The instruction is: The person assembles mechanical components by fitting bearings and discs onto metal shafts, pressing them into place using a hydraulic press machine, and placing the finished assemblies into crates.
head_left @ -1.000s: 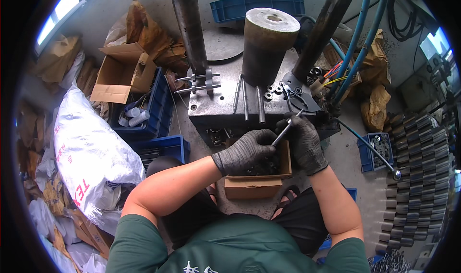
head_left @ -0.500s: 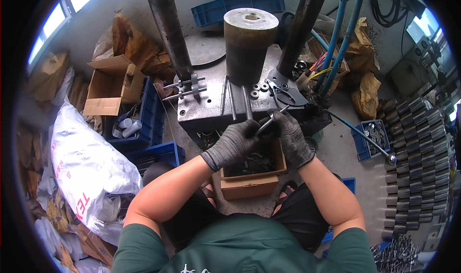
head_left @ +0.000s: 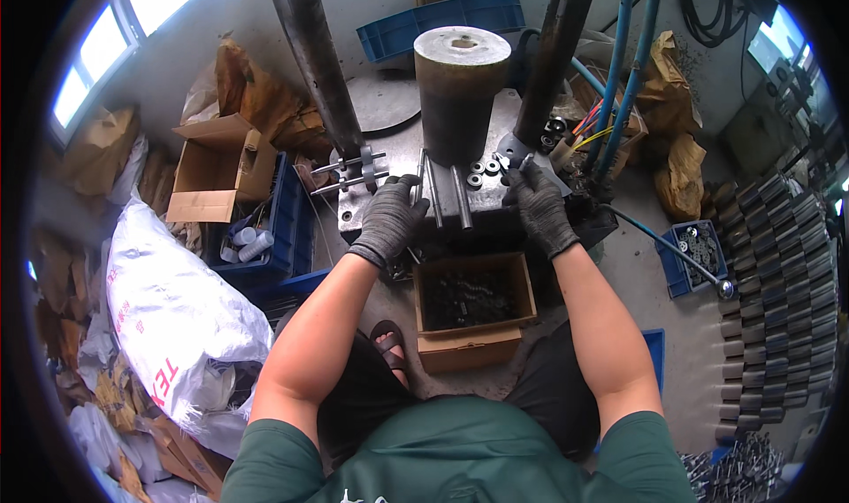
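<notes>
My left hand (head_left: pixel 389 218), in a grey knit glove, has its fingers closed at a thin metal rod (head_left: pixel 422 168) on the left of the steel press table (head_left: pixel 491 199). Another thin rod (head_left: pixel 434 193) and a thicker rod (head_left: pixel 461 199) lie beside it. My right hand (head_left: pixel 539 209), gloved alike, is curled over the pliers (head_left: pixel 504 161) at the table's right, mostly covering them. A small metal tip (head_left: pixel 528 160) shows above its fingers; whether it is held cannot be told. Several small ring-shaped parts (head_left: pixel 476 180) sit left of that hand.
A thick metal cylinder (head_left: pixel 458 96) stands on the table between two steel columns (head_left: pixel 317 65). Below is an open cardboard box (head_left: pixel 478 342) of dark parts. A ball-ended lever (head_left: pixel 681 260) juts out at right, near stacked metal tubes (head_left: pixel 769 299). A white sack (head_left: pixel 177 308) lies left.
My hands were together above the cardboard box, holding a short metal rod. They have parted and moved forward: the left to the thin rod, the right to the pliers.
</notes>
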Action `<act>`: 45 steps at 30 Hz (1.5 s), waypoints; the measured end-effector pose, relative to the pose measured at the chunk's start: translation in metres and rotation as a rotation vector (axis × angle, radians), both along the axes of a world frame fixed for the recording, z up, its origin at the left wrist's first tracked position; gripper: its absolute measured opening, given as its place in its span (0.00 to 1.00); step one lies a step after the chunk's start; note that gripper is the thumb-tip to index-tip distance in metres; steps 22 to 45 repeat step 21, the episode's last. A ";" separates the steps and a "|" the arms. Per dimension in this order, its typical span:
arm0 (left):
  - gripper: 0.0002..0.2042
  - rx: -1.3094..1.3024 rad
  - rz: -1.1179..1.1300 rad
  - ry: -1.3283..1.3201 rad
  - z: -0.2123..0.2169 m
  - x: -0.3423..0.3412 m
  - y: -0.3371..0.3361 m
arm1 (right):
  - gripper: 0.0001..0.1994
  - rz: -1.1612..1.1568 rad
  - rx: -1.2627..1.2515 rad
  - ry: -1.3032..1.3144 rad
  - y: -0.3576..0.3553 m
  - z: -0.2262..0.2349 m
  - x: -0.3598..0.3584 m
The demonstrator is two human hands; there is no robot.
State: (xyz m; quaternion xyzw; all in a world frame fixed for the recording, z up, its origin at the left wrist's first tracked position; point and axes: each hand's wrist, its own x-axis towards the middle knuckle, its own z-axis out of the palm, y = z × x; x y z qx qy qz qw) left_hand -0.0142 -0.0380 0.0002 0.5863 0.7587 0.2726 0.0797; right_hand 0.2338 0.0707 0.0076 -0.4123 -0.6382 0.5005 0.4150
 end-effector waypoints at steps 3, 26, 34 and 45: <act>0.23 0.071 -0.050 0.053 -0.010 -0.003 0.001 | 0.14 0.077 -0.357 0.282 -0.005 0.022 0.025; 0.16 0.190 -0.038 -0.348 -0.056 -0.019 0.051 | 0.20 -0.408 -0.366 -0.717 -0.142 -0.171 0.450; 0.16 0.190 -0.038 -0.348 -0.056 -0.019 0.051 | 0.20 -0.408 -0.366 -0.717 -0.142 -0.171 0.450; 0.16 0.190 -0.038 -0.348 -0.056 -0.019 0.051 | 0.20 -0.408 -0.366 -0.717 -0.142 -0.171 0.450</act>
